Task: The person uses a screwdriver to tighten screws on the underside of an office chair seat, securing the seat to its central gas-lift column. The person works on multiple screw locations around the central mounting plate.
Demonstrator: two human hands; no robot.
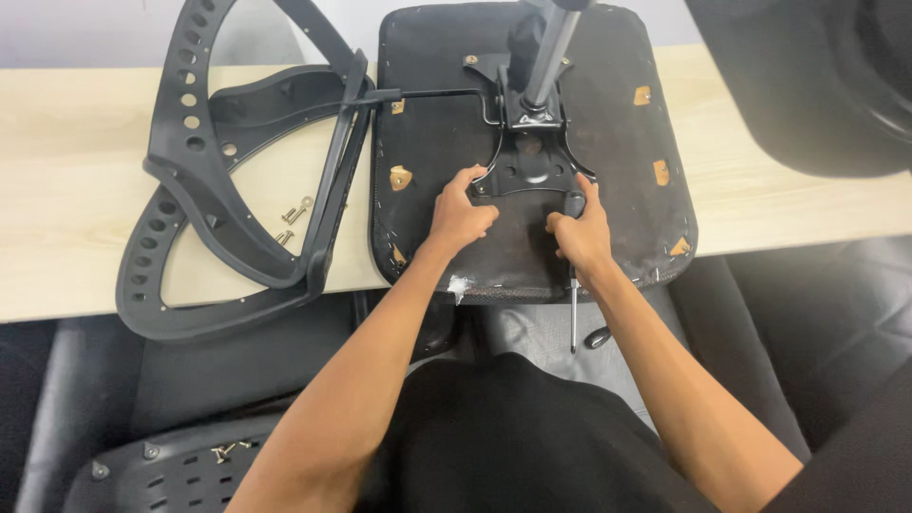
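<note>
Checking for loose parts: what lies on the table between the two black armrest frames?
In the head view, a few loose silver bolts lie on bare table inside the armrest frames.

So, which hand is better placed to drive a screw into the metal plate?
Probably the right hand: it already grips the screwdriver, beside the metal plate. The left hand holds only the plate's edge.

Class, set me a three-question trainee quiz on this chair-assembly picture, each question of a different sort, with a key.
1. True or false: the right hand holds a screwdriver.
2. What does the left hand touch? A) the metal bracket on the seat underside B) the loose bolts C) the plastic back frame
3. Fill in: the seat lies upside down on a wooden ____.

Key: 1 true; 2 A; 3 table.
</note>
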